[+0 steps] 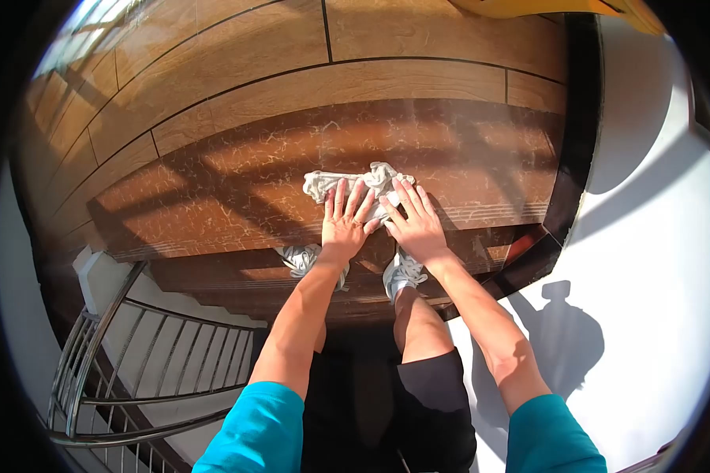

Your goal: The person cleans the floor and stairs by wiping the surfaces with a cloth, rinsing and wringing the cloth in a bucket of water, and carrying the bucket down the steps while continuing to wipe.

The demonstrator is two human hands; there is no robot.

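Here, both hands' fingers (spread flat) press the cloth (360,186).

Cloth (355,185) partly under both hands, railing (134,370) cut off — frame's lower edge

White crumpled cloth (360,186) under both hands on brown, cream-veined marble-pattern step (237,197); lighter tan wood-grain tiles (237,71) with dark joints beyond; white wall (655,236); grey metal railing (134,370); teal sleeves (262,430); black shorts (430,402); white shoes (402,272).
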